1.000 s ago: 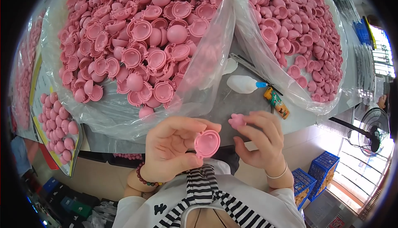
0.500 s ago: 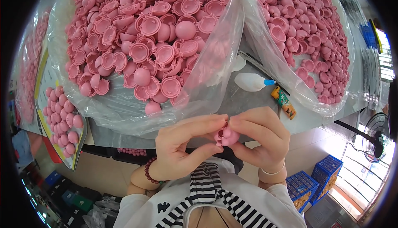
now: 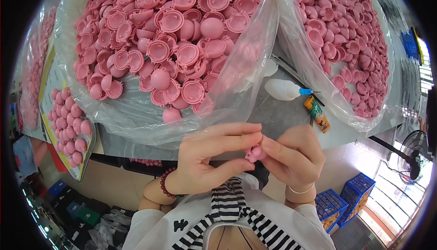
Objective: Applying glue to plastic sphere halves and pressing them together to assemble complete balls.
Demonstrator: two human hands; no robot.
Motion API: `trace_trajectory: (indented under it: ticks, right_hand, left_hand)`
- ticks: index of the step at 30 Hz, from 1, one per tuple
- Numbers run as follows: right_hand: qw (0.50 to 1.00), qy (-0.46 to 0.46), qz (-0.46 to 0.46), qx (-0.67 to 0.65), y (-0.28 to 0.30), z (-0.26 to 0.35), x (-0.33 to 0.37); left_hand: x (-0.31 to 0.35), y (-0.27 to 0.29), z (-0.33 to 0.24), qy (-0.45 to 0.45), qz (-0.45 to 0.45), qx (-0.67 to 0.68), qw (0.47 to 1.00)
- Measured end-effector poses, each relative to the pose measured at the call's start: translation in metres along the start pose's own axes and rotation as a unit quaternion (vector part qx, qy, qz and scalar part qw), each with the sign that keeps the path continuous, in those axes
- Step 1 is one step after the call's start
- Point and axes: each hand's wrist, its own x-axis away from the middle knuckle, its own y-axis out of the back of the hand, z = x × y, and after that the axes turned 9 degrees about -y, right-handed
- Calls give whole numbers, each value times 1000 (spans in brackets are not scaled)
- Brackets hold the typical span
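Observation:
Between both hands, just in front of the table's near edge, is a small pink plastic piece [image 3: 256, 153] with rounded parts. My left hand [image 3: 214, 152] pinches it from the left with thumb and fingertips. My right hand [image 3: 296, 154] grips it from the right, its fingers covering much of the piece. Past the hands lies an open clear bag with a heap of pink hollow half-shells [image 3: 159, 51]. A second bag at the right holds smaller pink cup-shaped pieces [image 3: 353, 47]. A white squeeze bottle [image 3: 281, 89] with a blue tip lies between the bags.
An orange and green lighter [image 3: 317, 114] lies beside the bottle on the grey table [image 3: 268, 127]. Closed pink balls [image 3: 68, 122] sit on a yellow-edged board at the left. Blue crates [image 3: 357, 191] and a fan [image 3: 413, 152] stand at the lower right.
My right fingers have closed further around the pink piece, and its open hollow no longer shows. The view has shifted slightly; the table things have stayed put.

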Motion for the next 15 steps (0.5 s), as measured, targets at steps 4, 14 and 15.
trace_trajectory:
  ticks: [4,14,15]
  right_hand:
    - [995,5,-56,-82,-13,5,4]
    - [989,-2,-71,-132,-21,11,12]
    - [988,-9,-72,-136,-21,12,12]
  left_hand:
    - [-4,-7,2,-70,-19,-8,997]
    - [-4,-3,4,-109,-27,-57,992]
    - [-5,-2,4,-118,-25,-61,991]
